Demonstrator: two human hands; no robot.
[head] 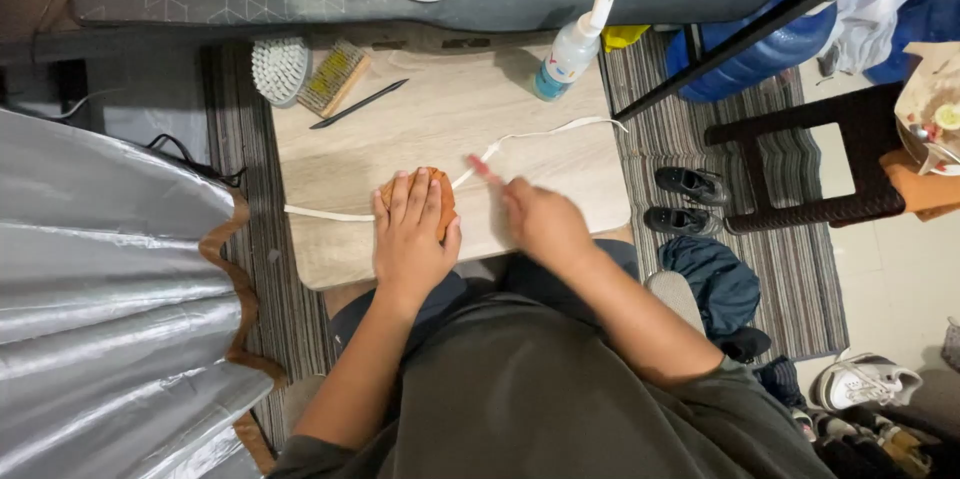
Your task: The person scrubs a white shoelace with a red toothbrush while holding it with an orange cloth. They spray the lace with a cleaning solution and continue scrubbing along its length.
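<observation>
My left hand (410,229) presses flat on an orange-brown cloth (440,201) lying on a light wooden board (440,129). A long white shoelace (540,134) runs across the board, passing under the cloth and out to the left. My right hand (540,219) is blurred with motion and pinches the lace near its reddish tip (480,167), just right of the cloth.
A round white brush (280,67), a bristle brush (335,79) and a black stick (358,104) lie at the board's far left. A spray bottle (572,44) stands far right. Silver fabric (100,309) is at left; black shoes (688,199) and a dark stool (800,164) at right.
</observation>
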